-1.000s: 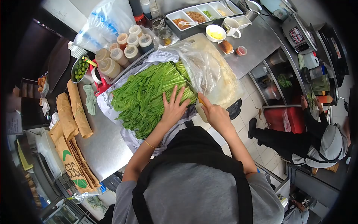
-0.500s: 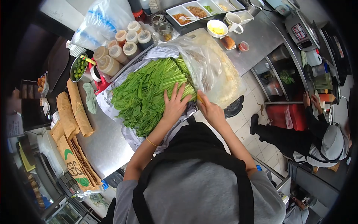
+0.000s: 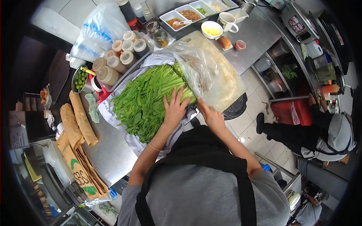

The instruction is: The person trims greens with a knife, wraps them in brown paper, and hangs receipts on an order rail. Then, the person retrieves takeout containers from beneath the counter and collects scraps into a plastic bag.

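A broad heap of leafy greens (image 3: 145,100) lies on printed paper (image 3: 109,107), its pale stems toward the right. My left hand (image 3: 175,109) rests flat on the stem side, fingers spread. Just right of it, my right hand (image 3: 212,117) is closed around the handle of a knife at the cut ends of the stems; the handle is mostly covered by my fingers, and I cannot make out the blade. Beyond my right hand, a clear plastic bag (image 3: 196,66) lies over part of a worn pale cutting board (image 3: 232,81).
Squeeze bottles (image 3: 109,75) crowd a basket behind the greens. Topping trays (image 3: 173,17), a white bowl (image 3: 211,34) and a mug (image 3: 227,22) stand at the back. Rolled brown paper bags (image 3: 71,124) lie left. Another person (image 3: 328,132) works at the far right.
The view has shifted slightly. My left hand stays spread on the greens; my right hand stays closed at the stem ends, with the yellow handle now less visible.
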Action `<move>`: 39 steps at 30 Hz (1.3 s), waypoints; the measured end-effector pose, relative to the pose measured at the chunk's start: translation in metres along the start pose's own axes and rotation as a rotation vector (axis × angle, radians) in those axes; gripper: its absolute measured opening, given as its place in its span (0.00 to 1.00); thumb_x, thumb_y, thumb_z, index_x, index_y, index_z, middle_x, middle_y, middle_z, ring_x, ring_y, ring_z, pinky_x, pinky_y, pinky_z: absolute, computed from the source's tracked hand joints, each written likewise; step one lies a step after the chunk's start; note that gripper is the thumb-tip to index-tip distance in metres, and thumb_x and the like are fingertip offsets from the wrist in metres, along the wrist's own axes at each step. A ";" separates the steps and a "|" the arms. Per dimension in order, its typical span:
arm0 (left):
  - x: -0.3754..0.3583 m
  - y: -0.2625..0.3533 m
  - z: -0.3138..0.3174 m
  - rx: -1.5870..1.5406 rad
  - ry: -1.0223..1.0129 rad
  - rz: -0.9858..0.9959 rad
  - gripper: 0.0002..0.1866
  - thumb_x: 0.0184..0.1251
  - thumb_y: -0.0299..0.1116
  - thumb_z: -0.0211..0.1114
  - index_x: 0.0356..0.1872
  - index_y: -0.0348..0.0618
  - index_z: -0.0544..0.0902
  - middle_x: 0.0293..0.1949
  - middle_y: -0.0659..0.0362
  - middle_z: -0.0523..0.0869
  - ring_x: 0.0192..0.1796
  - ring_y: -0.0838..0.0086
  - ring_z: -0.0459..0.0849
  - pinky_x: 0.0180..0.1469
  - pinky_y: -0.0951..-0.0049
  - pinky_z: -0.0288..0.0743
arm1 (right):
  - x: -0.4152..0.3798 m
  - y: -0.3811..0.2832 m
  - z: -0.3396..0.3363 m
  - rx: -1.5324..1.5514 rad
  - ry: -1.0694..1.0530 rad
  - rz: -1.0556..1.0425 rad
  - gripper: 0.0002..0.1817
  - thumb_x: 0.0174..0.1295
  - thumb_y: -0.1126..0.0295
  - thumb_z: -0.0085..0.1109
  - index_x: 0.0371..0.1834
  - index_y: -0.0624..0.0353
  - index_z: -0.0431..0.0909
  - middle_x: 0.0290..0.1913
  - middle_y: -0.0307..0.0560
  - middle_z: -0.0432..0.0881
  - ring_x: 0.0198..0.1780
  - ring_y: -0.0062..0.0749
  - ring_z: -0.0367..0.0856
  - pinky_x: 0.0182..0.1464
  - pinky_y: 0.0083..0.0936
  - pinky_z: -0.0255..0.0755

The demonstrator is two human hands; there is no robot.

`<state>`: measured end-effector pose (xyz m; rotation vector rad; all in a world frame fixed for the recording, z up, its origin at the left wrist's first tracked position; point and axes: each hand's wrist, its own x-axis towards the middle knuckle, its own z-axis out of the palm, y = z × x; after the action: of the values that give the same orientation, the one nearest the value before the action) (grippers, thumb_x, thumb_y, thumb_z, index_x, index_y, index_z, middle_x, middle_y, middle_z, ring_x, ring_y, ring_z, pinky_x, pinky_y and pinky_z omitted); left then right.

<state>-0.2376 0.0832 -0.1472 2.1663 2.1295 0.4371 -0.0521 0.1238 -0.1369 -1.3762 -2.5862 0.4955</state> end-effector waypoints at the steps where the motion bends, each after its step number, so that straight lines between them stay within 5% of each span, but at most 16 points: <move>1: -0.004 0.001 0.000 0.002 -0.004 0.000 0.26 0.45 0.32 0.69 0.50 0.57 0.74 0.69 0.56 0.57 0.72 0.57 0.51 0.62 0.35 0.50 | 0.007 0.002 -0.006 0.031 0.011 -0.018 0.28 0.65 0.58 0.47 0.68 0.31 0.54 0.23 0.55 0.77 0.21 0.51 0.79 0.20 0.43 0.72; 11: -0.003 -0.001 0.001 0.016 -0.013 0.027 0.25 0.47 0.31 0.69 0.50 0.55 0.72 0.70 0.55 0.54 0.72 0.56 0.48 0.63 0.35 0.46 | 0.024 0.020 -0.017 0.148 -0.029 0.001 0.26 0.66 0.58 0.46 0.67 0.28 0.54 0.25 0.57 0.79 0.23 0.53 0.79 0.23 0.43 0.73; 24: -0.005 0.004 -0.004 -0.018 0.100 0.106 0.25 0.47 0.31 0.69 0.50 0.53 0.74 0.69 0.49 0.55 0.72 0.51 0.48 0.66 0.37 0.38 | 0.059 -0.003 -0.054 0.150 -0.071 -0.046 0.22 0.65 0.60 0.46 0.64 0.36 0.61 0.24 0.56 0.80 0.26 0.54 0.80 0.27 0.45 0.74; 27: -0.009 0.005 -0.002 -0.020 0.178 0.159 0.21 0.50 0.30 0.66 0.48 0.54 0.76 0.68 0.50 0.57 0.71 0.51 0.51 0.66 0.38 0.39 | 0.076 -0.003 -0.049 0.160 -0.004 -0.074 0.21 0.66 0.59 0.45 0.63 0.37 0.62 0.22 0.55 0.80 0.26 0.52 0.81 0.26 0.44 0.74; 33: -0.019 -0.002 -0.006 0.027 0.017 0.313 0.14 0.58 0.26 0.55 0.44 0.58 0.78 0.67 0.51 0.60 0.70 0.52 0.54 0.67 0.38 0.39 | 0.072 -0.015 -0.056 0.216 -0.013 -0.088 0.23 0.65 0.61 0.46 0.65 0.37 0.59 0.25 0.57 0.80 0.27 0.56 0.80 0.27 0.46 0.73; 36: -0.018 -0.001 -0.008 0.002 -0.003 0.243 0.12 0.58 0.35 0.58 0.43 0.50 0.78 0.68 0.50 0.59 0.71 0.52 0.51 0.67 0.37 0.39 | 0.068 -0.011 -0.046 0.123 -0.038 -0.114 0.25 0.64 0.65 0.45 0.66 0.41 0.58 0.23 0.55 0.80 0.26 0.53 0.80 0.26 0.43 0.73; 39: -0.017 0.003 -0.013 -0.013 -0.054 0.208 0.22 0.54 0.48 0.62 0.45 0.45 0.77 0.69 0.49 0.56 0.72 0.51 0.47 0.66 0.37 0.37 | 0.059 -0.010 -0.051 0.085 -0.047 -0.137 0.26 0.62 0.69 0.46 0.65 0.42 0.59 0.22 0.54 0.79 0.25 0.51 0.81 0.25 0.41 0.73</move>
<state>-0.2375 0.0642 -0.1367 2.3732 1.8772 0.3997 -0.0771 0.1785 -0.0861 -1.1642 -2.6398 0.6148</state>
